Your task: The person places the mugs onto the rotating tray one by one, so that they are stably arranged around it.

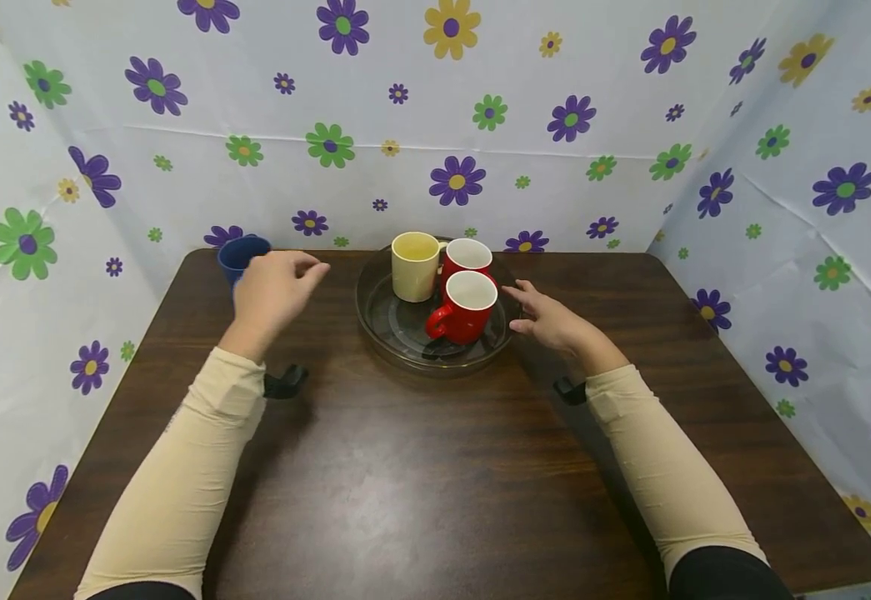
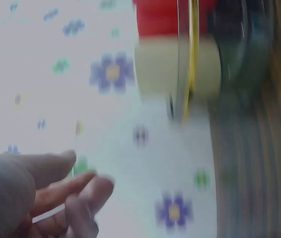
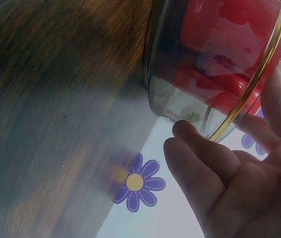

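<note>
A round see-through dish [image 1: 375, 337] with a gold rim sits near the back of the table. Inside it are a pale yellow mug [image 1: 414, 271] and two red mugs, the front one [image 1: 468, 312] with its handle toward the left. My right hand [image 1: 555, 323] is at the dish's right side, fingers spread; in the right wrist view its fingertips [image 3: 185, 130] are close to the gold rim, and I cannot tell whether they touch. To the left, my left hand [image 1: 273, 292] is raised in front of a blue mug [image 1: 243, 252], partly covering it. Its fingers are loosely bent around nothing.
The dark wooden table [image 1: 405, 483] meets a flower-printed white curtain [image 1: 375, 108] at the back, with more of it at both sides. Small black wrist mounts [image 1: 285, 382] stick out from both sleeves. The left wrist view is blurred.
</note>
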Available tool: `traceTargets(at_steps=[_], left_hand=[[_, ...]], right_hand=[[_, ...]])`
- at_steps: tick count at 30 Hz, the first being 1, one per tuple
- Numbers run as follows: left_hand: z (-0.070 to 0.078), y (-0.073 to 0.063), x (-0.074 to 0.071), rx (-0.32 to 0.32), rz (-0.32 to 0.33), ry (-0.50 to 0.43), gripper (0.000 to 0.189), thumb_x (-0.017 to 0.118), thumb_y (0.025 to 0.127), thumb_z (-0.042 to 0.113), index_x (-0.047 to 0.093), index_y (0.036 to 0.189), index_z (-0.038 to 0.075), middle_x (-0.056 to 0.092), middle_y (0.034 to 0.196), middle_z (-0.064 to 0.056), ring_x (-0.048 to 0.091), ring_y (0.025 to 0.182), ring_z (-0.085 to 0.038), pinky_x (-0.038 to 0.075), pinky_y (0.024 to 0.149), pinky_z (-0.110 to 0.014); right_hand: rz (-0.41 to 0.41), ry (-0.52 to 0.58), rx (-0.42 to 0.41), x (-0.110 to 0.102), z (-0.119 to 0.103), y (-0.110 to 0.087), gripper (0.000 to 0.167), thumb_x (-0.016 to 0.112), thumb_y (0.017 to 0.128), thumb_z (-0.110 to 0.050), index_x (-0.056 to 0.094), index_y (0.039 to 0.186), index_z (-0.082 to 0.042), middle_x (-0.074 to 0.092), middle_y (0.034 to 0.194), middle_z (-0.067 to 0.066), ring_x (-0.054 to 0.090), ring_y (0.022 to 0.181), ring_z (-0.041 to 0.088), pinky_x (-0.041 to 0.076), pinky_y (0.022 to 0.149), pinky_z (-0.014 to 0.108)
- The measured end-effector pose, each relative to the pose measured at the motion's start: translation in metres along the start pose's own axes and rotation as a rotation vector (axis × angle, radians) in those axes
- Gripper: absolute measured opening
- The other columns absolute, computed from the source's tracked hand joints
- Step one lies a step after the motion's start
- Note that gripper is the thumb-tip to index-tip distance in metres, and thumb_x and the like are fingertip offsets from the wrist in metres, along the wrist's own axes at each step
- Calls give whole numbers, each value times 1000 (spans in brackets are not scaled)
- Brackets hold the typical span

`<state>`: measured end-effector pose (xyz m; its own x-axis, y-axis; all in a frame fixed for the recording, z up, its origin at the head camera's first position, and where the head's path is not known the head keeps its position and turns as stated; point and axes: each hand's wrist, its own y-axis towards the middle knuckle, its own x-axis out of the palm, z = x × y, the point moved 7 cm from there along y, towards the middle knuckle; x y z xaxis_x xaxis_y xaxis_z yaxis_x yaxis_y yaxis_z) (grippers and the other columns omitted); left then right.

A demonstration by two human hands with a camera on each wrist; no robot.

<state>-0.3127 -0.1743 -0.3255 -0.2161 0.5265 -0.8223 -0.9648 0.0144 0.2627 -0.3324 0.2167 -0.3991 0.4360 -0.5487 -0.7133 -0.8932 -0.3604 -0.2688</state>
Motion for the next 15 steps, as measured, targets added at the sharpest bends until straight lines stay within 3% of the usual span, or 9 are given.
traceTargets(at_steps=[3,5,8,12,15], left_hand=[[-38,-5,-21,-134,23,70,43,59,102,40,72,118,3,72,106,-22,65,87,-39,51,63,-50],[-62,-8,-26,-209,-4,128,50,58,102,43,67,120,-3,69,107,-28,64,87,-44,52,62,-51],[-89,-11,-26,-279,-83,216,59,57,101,47,65,112,-10,66,96,-31,63,79,-45,51,56,-49],[-109,-14,-20,-317,-185,260,66,55,100,53,65,101,-13,63,82,-28,59,71,-40,49,53,-47],[-115,-15,-16,-321,-212,214,65,54,101,51,65,110,-12,65,92,-31,61,77,-42,51,56,-48]], right_hand=[[6,-7,-4,-2,-1,1,73,61,102,-12,20,163,-13,-2,170,15,18,150,48,29,114,63],[8,0,-5,-3,-1,1,74,60,102,-11,20,163,-13,-2,170,15,20,150,48,31,113,63],[12,8,-12,-3,-1,0,75,61,101,-11,18,163,-12,-2,170,16,23,149,49,32,113,62],[5,16,-25,-2,-1,-1,78,60,102,-10,12,163,-8,-4,169,18,21,149,47,29,116,59],[9,5,-35,-1,0,0,78,59,103,-10,10,162,-3,-3,169,18,21,150,44,27,119,55]])
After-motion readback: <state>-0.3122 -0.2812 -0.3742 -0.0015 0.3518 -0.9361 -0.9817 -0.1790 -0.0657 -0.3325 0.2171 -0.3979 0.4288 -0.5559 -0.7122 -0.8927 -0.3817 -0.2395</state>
